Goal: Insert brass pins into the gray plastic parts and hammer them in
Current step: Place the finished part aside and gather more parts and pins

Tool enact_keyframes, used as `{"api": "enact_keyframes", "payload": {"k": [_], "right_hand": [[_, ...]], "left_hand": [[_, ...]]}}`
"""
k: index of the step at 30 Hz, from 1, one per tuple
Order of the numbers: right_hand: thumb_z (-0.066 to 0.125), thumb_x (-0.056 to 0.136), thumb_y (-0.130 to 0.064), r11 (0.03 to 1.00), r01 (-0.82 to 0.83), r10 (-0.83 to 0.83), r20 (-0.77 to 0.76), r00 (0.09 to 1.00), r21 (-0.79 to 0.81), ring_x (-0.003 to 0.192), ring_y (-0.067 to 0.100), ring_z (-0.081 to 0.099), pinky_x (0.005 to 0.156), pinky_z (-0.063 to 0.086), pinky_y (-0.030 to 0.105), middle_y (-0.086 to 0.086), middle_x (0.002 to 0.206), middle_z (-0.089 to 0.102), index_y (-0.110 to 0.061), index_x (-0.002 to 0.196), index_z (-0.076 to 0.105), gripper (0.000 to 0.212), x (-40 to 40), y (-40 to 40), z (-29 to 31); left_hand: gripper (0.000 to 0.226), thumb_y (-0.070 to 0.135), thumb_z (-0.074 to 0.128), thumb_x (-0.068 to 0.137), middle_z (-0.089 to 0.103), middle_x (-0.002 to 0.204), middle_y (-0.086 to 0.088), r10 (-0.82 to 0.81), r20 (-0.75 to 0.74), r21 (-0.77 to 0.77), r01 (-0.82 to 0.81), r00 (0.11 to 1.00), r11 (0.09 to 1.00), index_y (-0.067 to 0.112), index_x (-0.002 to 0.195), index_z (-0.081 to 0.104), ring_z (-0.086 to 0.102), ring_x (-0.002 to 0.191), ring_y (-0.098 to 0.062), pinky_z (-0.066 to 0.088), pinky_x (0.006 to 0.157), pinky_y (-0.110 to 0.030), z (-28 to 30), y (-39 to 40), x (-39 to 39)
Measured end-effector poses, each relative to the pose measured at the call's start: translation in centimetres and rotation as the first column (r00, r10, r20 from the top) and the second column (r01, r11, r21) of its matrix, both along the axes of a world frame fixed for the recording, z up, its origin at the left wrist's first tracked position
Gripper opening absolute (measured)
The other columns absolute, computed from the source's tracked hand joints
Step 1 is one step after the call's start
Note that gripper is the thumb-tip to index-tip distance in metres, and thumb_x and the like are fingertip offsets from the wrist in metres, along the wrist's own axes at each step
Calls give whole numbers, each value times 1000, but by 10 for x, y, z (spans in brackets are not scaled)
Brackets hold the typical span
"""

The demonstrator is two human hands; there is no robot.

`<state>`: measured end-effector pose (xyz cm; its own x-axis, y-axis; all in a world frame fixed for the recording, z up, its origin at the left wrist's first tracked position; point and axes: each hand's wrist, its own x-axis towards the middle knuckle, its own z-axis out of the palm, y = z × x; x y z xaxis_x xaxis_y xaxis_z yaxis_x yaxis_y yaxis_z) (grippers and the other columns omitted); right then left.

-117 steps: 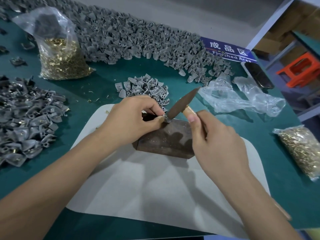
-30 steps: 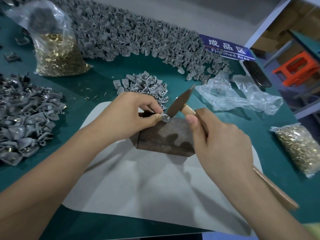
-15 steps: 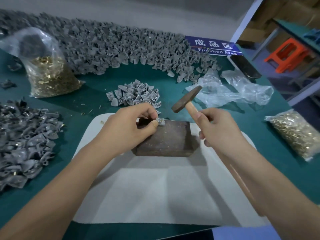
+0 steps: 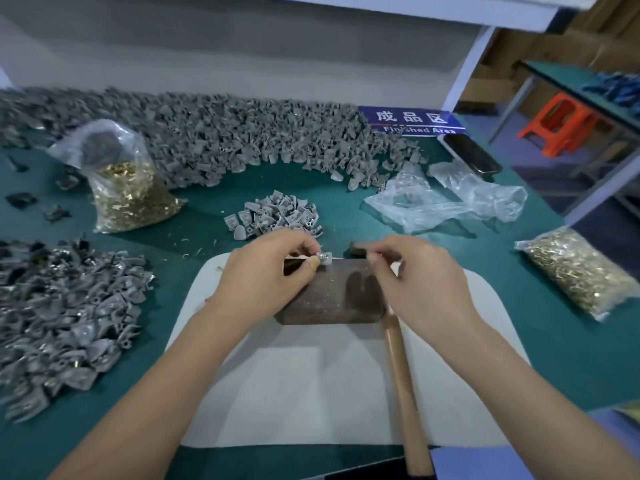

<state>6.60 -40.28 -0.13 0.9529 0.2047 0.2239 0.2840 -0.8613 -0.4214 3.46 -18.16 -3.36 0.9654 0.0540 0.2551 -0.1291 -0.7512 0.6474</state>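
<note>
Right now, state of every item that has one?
left hand: pinching gray part on the block
right hand: fingers pinched, contents unclear
hammer: lying on the mat, unheld
left pin bag: open at the top
right pin bag: lying flat
clear bags: crumpled, look empty
phone: screen dark

Room and obstacles around the metal block (image 4: 332,299)

Nearer than the block, the white mat (image 4: 304,393) lay bare, save the hammer (image 4: 403,393) laid down the block's right side. Both hands crowded the block's far edge: the left hand (image 4: 266,271) pinching a gray part (image 4: 324,258), the right hand (image 4: 415,282) beside it. Beyond the block a small part pile (image 4: 277,214) blocked the way; green table (image 4: 526,306) lay open to the right, up to a pin bag (image 4: 578,271).
</note>
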Motion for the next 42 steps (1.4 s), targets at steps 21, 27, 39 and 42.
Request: {"api": "enact_keyframes", "payload": {"k": [21, 27, 39, 42], "right_hand": [[72, 89, -32, 672, -740, 738, 44, 673, 45, 71, -5, 52, 60, 47, 24, -25, 86, 61, -38, 86, 70, 7, -51, 178, 26], [62, 95, -44, 570, -812, 816, 27, 577, 126, 74, 11, 59, 61, 50, 32, -21, 92, 62, -41, 102, 68, 10, -53, 218, 8], [59, 94, -41, 612, -767, 790, -128, 599, 192, 81, 12, 62, 69, 53, 38, -22, 93, 68, -41, 99, 70, 12, -43, 220, -13], [60, 95, -37, 603, -776, 797, -117, 592, 185, 84, 10, 62, 71, 53, 40, -22, 90, 67, -39, 97, 71, 11, -41, 221, -14]], "left_hand": [[7, 38, 68, 82, 65, 87, 24, 330, 138, 2, -333, 934, 943, 38, 90, 68, 60, 96, 0, 54, 66, -31, 24, 118, -149], [12, 32, 70, 89, 68, 102, 16, 532, 104, -26, -533, 840, 846, 25, 98, 73, 58, 109, -12, 46, 95, -29, 5, 156, -175], [18, 39, 72, 89, 63, 110, 13, 616, 29, 24, -616, 787, 787, 25, 100, 73, 49, 121, -16, 44, 99, -34, -16, 166, -164], [19, 42, 70, 89, 63, 111, 14, 618, 48, 31, -619, 785, 785, 27, 101, 71, 50, 121, -15, 42, 99, -32, -11, 164, -165]]}}
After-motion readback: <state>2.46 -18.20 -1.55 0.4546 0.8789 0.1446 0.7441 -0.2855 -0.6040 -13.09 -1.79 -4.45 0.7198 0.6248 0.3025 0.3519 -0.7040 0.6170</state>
